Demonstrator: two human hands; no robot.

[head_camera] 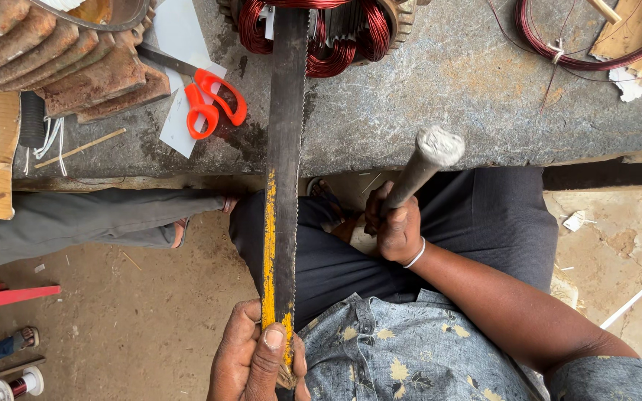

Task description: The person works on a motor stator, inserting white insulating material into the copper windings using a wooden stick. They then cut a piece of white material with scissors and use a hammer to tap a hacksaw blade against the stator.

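The table (440, 82) is filling the top of the view, grey stone, rough and stained. On it at 12 o'clock a stator (321, 30) is sitting with its red copper windings showing; it looks heavy and rigid, but the wire itself is soft and easily nicked. A rusty finned housing (61, 59) is lying at 10 o'clock, with orange scissors (213, 104) beside it on white paper.

The blade (284, 171) is running from the left hand (258, 360) at 6 o'clock straight up into the windings. It is long, flat, dark steel with a toothed edge and worn yellow paint; likely stiff along its length, springy sideways, sharp on the teeth, so best held by the flat near the end. The left fingers are pinching exactly there, thumb pressing on top.

The right hand (395, 226), at centre, is closing around a grey rod (421, 171), fingers wrapped round its lower end, the battered top end tilting toward 1 o'clock. It looks solid and weighty.
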